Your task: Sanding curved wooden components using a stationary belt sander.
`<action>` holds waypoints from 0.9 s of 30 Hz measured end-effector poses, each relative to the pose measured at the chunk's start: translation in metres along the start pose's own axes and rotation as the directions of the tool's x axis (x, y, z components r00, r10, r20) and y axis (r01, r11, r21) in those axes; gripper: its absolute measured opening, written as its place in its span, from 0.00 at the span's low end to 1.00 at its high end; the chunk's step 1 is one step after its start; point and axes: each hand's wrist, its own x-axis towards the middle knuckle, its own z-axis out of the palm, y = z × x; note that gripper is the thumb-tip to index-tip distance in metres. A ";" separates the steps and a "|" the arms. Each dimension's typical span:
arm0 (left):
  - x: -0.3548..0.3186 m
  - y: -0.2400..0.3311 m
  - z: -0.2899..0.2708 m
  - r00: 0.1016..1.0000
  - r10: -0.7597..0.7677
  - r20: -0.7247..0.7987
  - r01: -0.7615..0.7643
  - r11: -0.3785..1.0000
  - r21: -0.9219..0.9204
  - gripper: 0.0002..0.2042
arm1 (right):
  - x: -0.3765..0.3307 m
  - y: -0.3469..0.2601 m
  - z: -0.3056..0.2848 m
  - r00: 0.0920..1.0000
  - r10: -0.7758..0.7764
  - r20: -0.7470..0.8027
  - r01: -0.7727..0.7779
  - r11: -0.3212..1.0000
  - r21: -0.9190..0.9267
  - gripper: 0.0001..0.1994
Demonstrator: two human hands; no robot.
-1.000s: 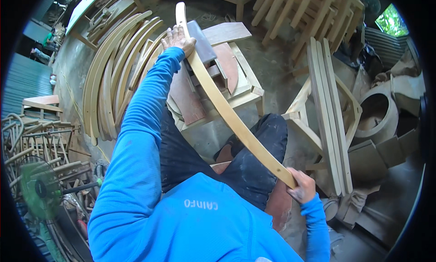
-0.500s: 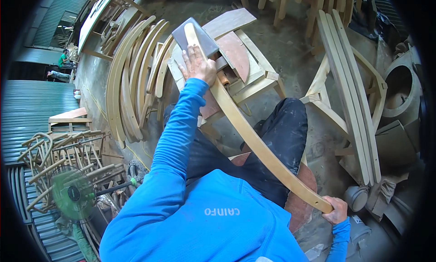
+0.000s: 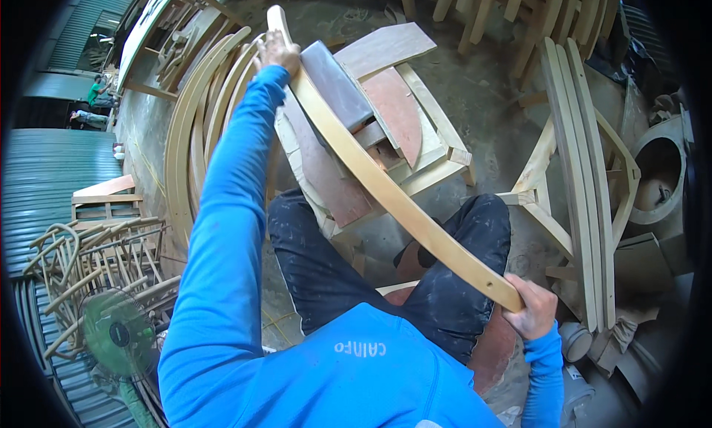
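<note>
1. Now the curved rail [image 3: 389, 198] slants over the right thigh [image 3: 478, 228], its far end shifted left off the grey block [image 3: 337, 87].
2. Left hand [image 3: 277, 55] touches near that end, closure hard to tell; right hand [image 3: 535, 309] clasps the other.
3. Concrete floor [image 3: 495, 131] separates the wooden frame [image 3: 429, 176] from long rails [image 3: 578, 183] rightward.

The curved bar [image 3: 400, 213] is pale wood, smooth, with a soft sheen; the straight bars [image 3: 586, 183] at three o'clock look matt to me. The shirt [image 3: 319, 376] and dusty trousers [image 3: 322, 254] are cloth. At nine o'clock, the ribbed wall [image 3: 67, 183] seems metal, faintly glossy.
</note>
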 end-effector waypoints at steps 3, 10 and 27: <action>0.055 -0.015 -0.004 0.998 -0.012 0.054 0.007 0.996 0.087 0.39 | 0.035 -0.013 0.022 1.000 -0.015 -0.009 0.016 0.998 0.054 0.28; 0.019 -0.014 0.004 0.997 0.072 -0.035 -0.069 0.995 0.072 0.35 | -0.004 0.002 0.011 0.998 -0.043 0.038 0.039 0.994 0.097 0.30; -0.304 0.113 -0.041 0.984 -0.028 0.174 0.023 0.999 0.032 0.40 | -0.260 0.081 -0.078 0.768 0.387 0.511 -0.370 0.919 -0.139 0.17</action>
